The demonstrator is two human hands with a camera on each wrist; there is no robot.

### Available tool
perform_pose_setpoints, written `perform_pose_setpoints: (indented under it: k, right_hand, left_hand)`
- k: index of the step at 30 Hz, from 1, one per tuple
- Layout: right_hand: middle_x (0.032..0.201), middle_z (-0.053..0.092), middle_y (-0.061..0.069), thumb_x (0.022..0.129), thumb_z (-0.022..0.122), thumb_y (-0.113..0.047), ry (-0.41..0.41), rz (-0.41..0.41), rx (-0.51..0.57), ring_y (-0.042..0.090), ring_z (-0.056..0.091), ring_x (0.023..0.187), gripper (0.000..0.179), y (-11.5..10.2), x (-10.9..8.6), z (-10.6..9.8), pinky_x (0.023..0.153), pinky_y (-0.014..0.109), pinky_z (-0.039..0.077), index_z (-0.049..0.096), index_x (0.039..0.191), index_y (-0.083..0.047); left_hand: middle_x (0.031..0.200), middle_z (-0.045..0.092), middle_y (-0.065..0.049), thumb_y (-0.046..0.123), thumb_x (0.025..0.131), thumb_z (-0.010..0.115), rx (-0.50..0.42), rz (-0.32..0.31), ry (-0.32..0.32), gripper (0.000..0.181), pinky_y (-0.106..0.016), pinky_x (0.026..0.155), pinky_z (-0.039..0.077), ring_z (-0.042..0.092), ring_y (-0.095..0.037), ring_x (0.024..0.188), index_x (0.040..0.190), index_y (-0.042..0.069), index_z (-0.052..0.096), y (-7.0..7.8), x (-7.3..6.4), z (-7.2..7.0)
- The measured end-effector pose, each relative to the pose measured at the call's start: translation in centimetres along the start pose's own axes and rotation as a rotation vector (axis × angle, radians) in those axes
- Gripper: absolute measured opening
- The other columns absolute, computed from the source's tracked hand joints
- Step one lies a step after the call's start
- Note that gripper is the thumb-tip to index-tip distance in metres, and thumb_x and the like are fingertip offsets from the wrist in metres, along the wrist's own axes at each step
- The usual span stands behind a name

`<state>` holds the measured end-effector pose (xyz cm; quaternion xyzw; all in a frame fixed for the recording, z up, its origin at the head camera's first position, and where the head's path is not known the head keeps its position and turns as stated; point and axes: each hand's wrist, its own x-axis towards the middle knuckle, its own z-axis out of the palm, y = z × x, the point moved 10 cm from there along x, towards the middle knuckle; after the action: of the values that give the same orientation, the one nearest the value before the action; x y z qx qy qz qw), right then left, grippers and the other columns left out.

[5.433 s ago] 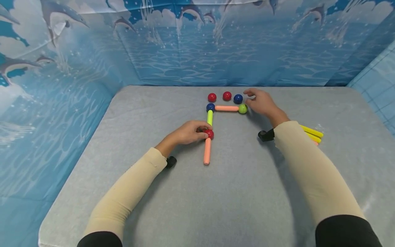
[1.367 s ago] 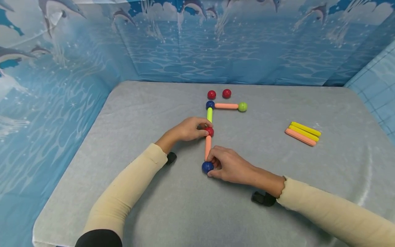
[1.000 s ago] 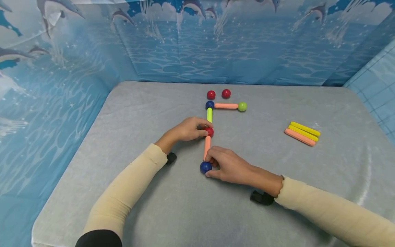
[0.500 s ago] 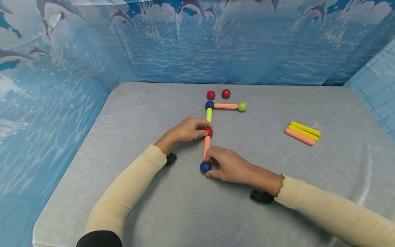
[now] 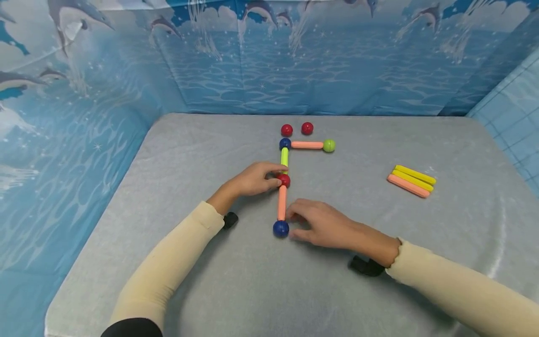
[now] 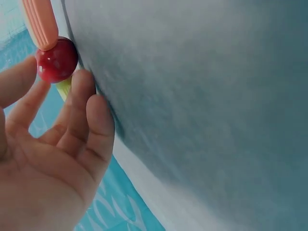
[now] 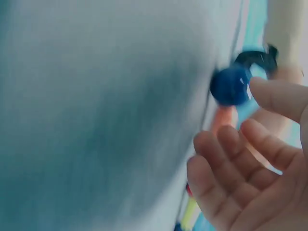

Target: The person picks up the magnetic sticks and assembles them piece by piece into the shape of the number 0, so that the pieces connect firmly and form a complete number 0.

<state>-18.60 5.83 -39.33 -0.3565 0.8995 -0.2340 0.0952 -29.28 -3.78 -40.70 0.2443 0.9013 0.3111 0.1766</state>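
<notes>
My left hand pinches a red ball between thumb and forefinger, as the left wrist view also shows. From that ball a lime-green magnetic stick runs back to a blue ball. An orange stick leads from there to a green ball. Towards the front, another orange stick joins the red ball to a blue ball. Just right of this front ball, my right hand holds nothing, its fingers parted and slightly bent.
Two loose red balls sit behind the joined pieces. On the right lie two yellow sticks and an orange stick side by side. A grey cloth covers the table; a blue dolphin-print curtain stands behind it.
The right hand brought the blue ball from the back to the front end of the orange stick, then let go and drew slightly right. The left hand stays at the red ball.
</notes>
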Motion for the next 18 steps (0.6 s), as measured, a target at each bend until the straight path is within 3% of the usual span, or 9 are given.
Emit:
perform_pose_setpoints:
  k: [3, 8, 14, 18]
  right_hand:
    - [0.108, 0.067, -0.004, 0.088, 0.075, -0.025, 0.002, 0.022, 0.002, 0.011, 0.060, 0.094, 0.032, 1.7, -1.0, -1.6, 0.082, 0.030, 0.054, 0.065, 0.117, -0.016]
    - [0.109, 0.070, 0.002, 0.089, 0.074, -0.018, 0.090, 0.084, -0.040, 0.015, 0.064, 0.095, 0.030, 6.6, -4.4, -5.8, 0.080, 0.037, 0.056, 0.067, 0.117, -0.011]
    - [0.097, 0.069, 0.011, 0.085, 0.076, -0.009, 0.302, 0.182, -0.258, 0.023, 0.063, 0.084, 0.025, 13.4, -8.7, -11.1, 0.069, 0.039, 0.053, 0.069, 0.108, -0.002]
    - [0.097, 0.063, 0.022, 0.087, 0.073, -0.011, 0.302, 0.346, -0.323, 0.032, 0.059, 0.084, 0.029, 17.7, -10.5, -12.5, 0.070, 0.048, 0.049, 0.067, 0.109, 0.006]
  left_hand:
    - [0.135, 0.060, -0.009, 0.018, 0.099, 0.060, -0.034, -0.001, 0.038, 0.046, -0.039, 0.099, 0.052, 0.057, -0.023, 0.119, 0.144, 0.017, 0.053, -0.2, -1.0, -0.4]
    - [0.123, 0.065, -0.008, 0.013, 0.096, 0.063, -0.092, 0.045, 0.079, 0.037, -0.032, 0.083, 0.056, 0.061, -0.023, 0.103, 0.133, 0.015, 0.062, 0.6, -3.5, -0.6]
    - [0.108, 0.069, -0.007, 0.012, 0.093, 0.068, 0.014, 0.169, 0.062, 0.030, -0.024, 0.079, 0.051, 0.060, -0.016, 0.092, 0.122, 0.011, 0.068, 2.5, -6.9, 1.0]
    - [0.108, 0.068, -0.005, 0.013, 0.092, 0.070, 0.049, 0.180, 0.034, 0.027, -0.024, 0.078, 0.050, 0.058, -0.013, 0.089, 0.118, 0.014, 0.070, 3.1, -8.1, 2.3]
